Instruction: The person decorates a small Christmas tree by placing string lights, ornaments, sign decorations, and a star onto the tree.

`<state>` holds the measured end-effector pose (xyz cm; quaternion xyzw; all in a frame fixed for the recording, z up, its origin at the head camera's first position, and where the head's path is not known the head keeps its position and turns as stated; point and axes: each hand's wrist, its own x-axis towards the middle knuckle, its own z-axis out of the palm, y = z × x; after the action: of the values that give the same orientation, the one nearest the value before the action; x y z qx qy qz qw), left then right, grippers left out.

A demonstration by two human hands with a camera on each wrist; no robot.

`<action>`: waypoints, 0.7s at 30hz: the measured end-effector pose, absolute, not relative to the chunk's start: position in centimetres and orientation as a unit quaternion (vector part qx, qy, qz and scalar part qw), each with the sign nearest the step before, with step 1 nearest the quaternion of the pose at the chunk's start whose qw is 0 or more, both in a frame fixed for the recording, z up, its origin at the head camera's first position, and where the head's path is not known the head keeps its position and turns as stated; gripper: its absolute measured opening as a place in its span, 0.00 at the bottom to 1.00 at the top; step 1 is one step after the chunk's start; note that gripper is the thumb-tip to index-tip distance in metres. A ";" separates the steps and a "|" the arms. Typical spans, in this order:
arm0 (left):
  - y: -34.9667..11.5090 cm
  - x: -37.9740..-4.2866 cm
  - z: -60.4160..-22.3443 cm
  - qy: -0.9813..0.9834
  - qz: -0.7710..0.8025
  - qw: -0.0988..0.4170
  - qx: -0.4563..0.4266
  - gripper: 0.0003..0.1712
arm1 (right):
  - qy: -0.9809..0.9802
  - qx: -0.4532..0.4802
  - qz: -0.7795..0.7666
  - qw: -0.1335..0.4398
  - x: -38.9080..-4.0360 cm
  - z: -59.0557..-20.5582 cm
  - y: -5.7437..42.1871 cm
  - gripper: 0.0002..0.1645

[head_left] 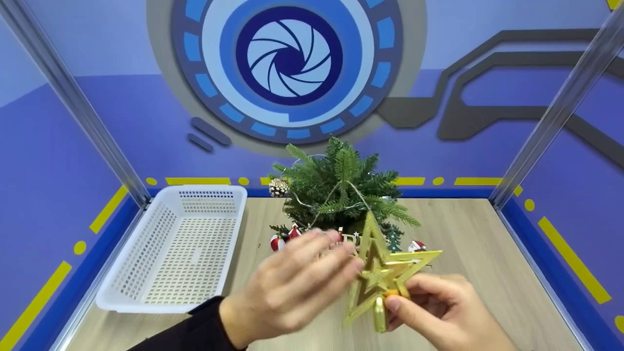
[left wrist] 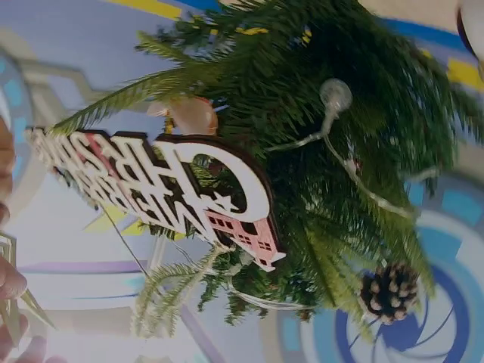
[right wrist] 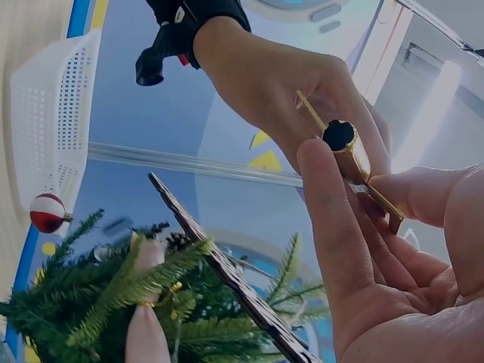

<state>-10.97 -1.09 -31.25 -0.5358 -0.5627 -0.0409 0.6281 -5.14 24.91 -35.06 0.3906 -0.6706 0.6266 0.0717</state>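
Observation:
A gold glitter star tree topper (head_left: 376, 276), with a smaller star at its middle and a tube-shaped base, stands tilted in front of the tree. My right hand (head_left: 446, 309) pinches it low down, by the base, between thumb and fingers. Beside the star's left edge is my left hand (head_left: 292, 282), slightly blurred, its fingers extended; whether they touch the star I cannot tell. The small green Christmas tree (head_left: 336, 180) is behind both hands. A wooden "Merry Christmas" sign (left wrist: 227, 178) hangs on its front, partly hidden by the left hand in the head view.
On the left lies a white perforated basket (head_left: 141, 306). A pinecone (head_left: 279, 187) and a light string (left wrist: 370, 200) are on the tree. Small ornaments, such as a Santa (head_left: 417, 246) and a red and white bobble (right wrist: 49, 212), sit about its foot. Printed panels enclose the table.

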 end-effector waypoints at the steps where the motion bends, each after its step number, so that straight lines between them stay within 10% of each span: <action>1: -1.2 -10.9 -31.0 -0.577 -0.067 0.618 -0.530 0.15 | -0.672 0.389 0.625 0.084 -5.1 -34.9 25.1 0.22; 11: -3.5 -11.9 -28.5 -0.694 -0.344 0.453 -0.442 0.25 | -0.766 0.254 0.554 0.206 -5.3 -31.6 28.1 0.15; 21: -5.7 -16.4 -27.3 -0.778 -0.487 0.234 -0.321 0.22 | -0.680 0.206 0.674 0.203 -9.8 -27.3 29.4 0.11</action>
<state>-16.37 -5.71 -27.31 -0.3206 -0.7777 -0.4873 0.2344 -9.81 29.41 -27.30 0.2055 -0.6801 0.6738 0.2030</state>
